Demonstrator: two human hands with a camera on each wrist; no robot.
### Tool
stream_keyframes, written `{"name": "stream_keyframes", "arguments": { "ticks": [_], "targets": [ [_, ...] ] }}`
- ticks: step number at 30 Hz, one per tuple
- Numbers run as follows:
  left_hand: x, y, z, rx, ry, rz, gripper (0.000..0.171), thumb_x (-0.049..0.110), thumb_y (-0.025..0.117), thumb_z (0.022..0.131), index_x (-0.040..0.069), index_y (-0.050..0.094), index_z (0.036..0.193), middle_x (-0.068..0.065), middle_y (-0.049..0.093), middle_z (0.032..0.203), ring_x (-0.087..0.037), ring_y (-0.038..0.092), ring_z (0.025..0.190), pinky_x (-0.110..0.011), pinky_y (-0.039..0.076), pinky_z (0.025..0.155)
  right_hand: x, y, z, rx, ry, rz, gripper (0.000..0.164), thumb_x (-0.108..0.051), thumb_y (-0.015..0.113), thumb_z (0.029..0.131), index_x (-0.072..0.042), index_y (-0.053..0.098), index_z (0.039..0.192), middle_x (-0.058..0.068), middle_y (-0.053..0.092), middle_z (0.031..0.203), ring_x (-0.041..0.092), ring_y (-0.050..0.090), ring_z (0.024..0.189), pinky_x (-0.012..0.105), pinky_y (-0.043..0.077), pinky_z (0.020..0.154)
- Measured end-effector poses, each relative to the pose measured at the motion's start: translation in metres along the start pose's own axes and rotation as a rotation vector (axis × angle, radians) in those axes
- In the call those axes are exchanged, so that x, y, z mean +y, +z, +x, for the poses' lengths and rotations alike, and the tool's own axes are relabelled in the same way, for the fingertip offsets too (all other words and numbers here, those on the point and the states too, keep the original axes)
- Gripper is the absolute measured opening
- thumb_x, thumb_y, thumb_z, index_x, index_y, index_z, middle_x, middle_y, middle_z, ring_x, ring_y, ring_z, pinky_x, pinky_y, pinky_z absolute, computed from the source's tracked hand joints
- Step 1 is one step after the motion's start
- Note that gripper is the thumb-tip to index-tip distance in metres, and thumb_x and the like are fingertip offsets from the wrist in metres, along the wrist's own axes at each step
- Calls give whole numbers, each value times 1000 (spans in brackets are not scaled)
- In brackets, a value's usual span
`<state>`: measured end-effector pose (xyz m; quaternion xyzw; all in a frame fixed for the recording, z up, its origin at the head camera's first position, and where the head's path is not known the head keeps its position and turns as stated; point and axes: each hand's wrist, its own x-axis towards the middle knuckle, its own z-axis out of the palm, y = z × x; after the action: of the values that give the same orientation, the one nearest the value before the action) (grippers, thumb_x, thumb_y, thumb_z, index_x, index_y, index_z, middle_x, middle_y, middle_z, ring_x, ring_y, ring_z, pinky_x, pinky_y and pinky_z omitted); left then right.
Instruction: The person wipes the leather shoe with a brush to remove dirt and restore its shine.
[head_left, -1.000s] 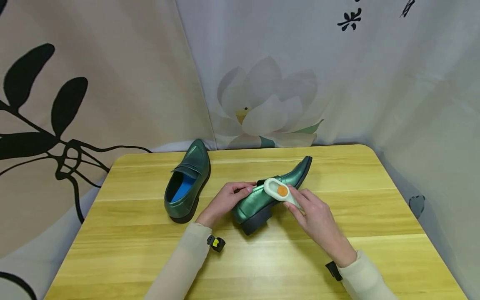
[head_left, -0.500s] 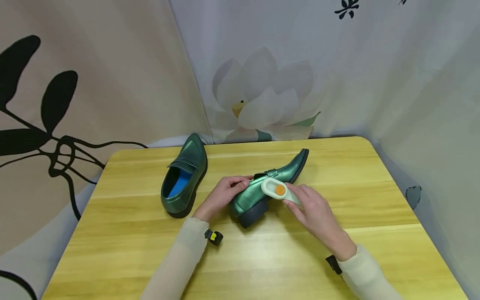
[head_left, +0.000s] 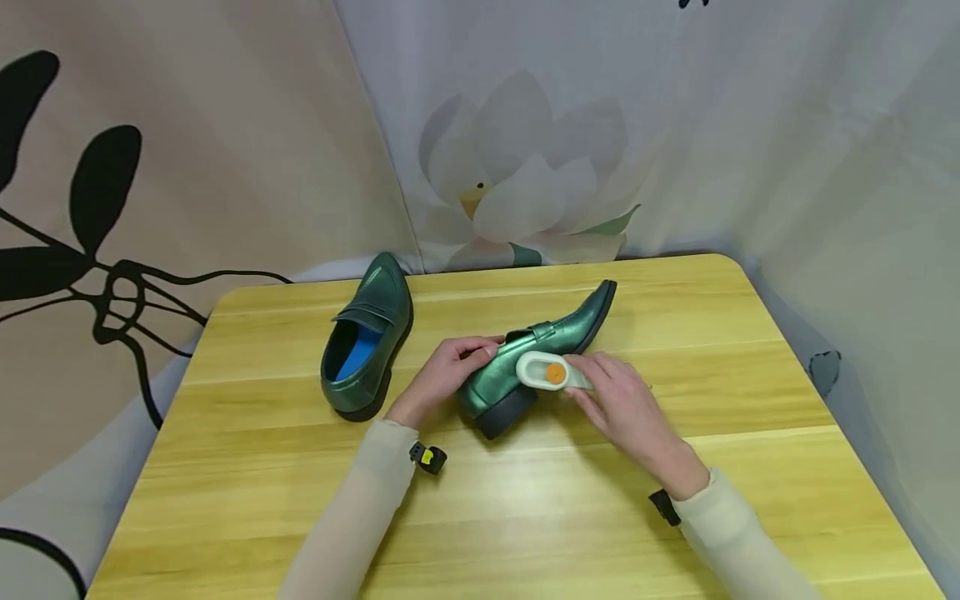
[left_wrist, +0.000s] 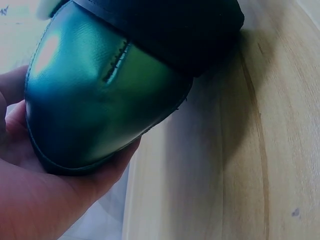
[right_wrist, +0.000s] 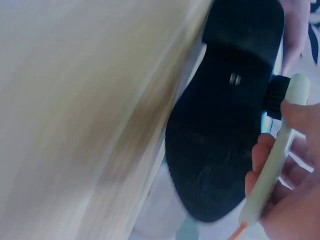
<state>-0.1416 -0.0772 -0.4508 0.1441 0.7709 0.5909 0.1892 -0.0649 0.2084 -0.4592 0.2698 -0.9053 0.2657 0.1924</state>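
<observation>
A dark green loafer point(head_left: 498, 379) is tilted on its side, its black sole point(right_wrist: 225, 110) facing the right wrist camera. Around its heel end my left hand point(head_left: 442, 375) grips the opening, thumb on one side and fingers on the other; the left wrist view shows the green heel leather point(left_wrist: 95, 95) up close. My right hand point(head_left: 626, 408) holds a white-handled shoe brush point(head_left: 531, 367) with an orange spot. The brush's black head point(right_wrist: 276, 96) is against the shoe's side. Left of my hands, the matching loafer point(head_left: 367, 342) stands upright, showing a blue insole.
Both shoes are on a wooden table point(head_left: 712, 500) with rounded back corners. Behind it hangs a pale curtain point(head_left: 300, 150) printed with a flower and dark leaves. The upright loafer's toe reaches the table's back edge.
The brush has slid slightly down the shoe's side toward the sole. My left hand keeps its grip on the heel end. The whole view has shifted as the head camera tilts.
</observation>
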Motion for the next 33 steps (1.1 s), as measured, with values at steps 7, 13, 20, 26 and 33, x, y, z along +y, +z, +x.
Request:
{"name": "stream_keyframes", "arguments": {
  "ticks": [7,13,20,26,33],
  "targets": [
    [1,-1,0,-3,-11,6,33,22,58,108,0,71,130,-12,60,146,-29,49,142,-48,35,118,22,-20,-4,102,144,-59,46,-10,82,90,0,65,132,14,68,104,28,62,83,44,52,67],
    [4,0,-1,-7,-16,10,32,22,58,108,1,72,128,-10,61,146,-29,49,142,-48,34,119,31,-33,6,141,230,-119,46,-14,79,94,2,65,135,17,68,100,30,63,76,46,51,58],
    [4,0,-4,-20,27,24,33,20,58,108,-2,70,130,-14,60,146,-33,48,142,-50,35,118,50,-49,26,96,322,-159,43,-21,70,101,2,64,137,22,68,99,36,62,72,52,49,56],
    [4,0,-4,-22,21,16,35,21,57,108,-3,68,132,-15,58,148,-34,47,143,-52,33,119,72,-61,47,-18,402,-167,45,-26,62,106,4,60,140,27,65,98,38,58,71,53,46,56],
    [4,1,-3,-19,16,24,35,21,57,108,-2,68,132,-14,59,146,-33,48,142,-51,34,118,89,-70,65,-138,429,-168,49,-29,57,108,6,57,143,27,64,95,33,52,66,44,39,55]
  ]
}}
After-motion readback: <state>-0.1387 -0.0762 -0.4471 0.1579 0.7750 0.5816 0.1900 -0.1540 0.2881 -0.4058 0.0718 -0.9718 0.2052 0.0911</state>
